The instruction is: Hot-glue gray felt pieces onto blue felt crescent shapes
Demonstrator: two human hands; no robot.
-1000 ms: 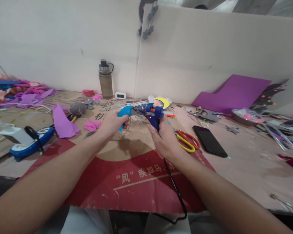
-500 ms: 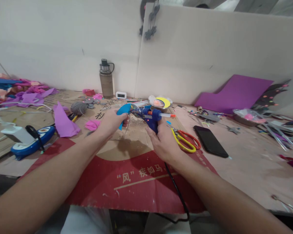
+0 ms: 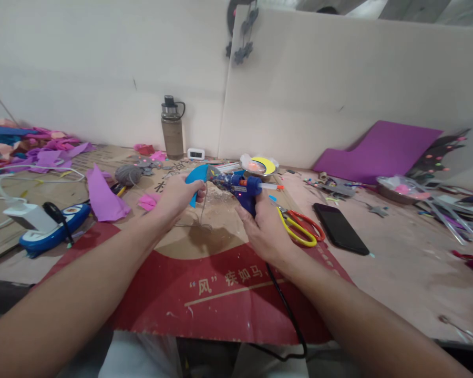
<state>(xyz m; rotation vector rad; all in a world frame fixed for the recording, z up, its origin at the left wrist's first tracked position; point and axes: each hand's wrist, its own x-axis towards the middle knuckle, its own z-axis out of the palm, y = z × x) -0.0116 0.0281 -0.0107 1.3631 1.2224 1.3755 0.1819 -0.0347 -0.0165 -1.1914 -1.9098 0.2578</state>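
Observation:
Pinched in my left hand [image 3: 180, 197] is a curved piece of blue felt [image 3: 197, 175], with a thin grey string [image 3: 203, 207] trailing down from it to the cardboard. My right hand [image 3: 266, 223] is wrapped round the handle of a blue hot glue gun [image 3: 246, 190], whose messy, glue-crusted nozzle points left at the felt's edge. Whether the nozzle touches the felt I cannot tell. A clear glue stick [image 3: 270, 186] with an orange end sticks out of the gun's back. Scissors [image 3: 303, 228] with yellow and red handles lie just right of my right hand.
A red and brown cardboard sheet [image 3: 228, 315] covers the table under my hands. To the right lies a phone [image 3: 341, 228]. A bottle [image 3: 172, 128], a small white clock [image 3: 196, 154] and a bowl [image 3: 274, 165] stand behind. At left are a power strip [image 3: 53, 231] and grey yarn [image 3: 128, 175].
My left hand and the blue felt have shifted slightly left, and the felt has turned a little. The glue gun and my right hand have hardly moved.

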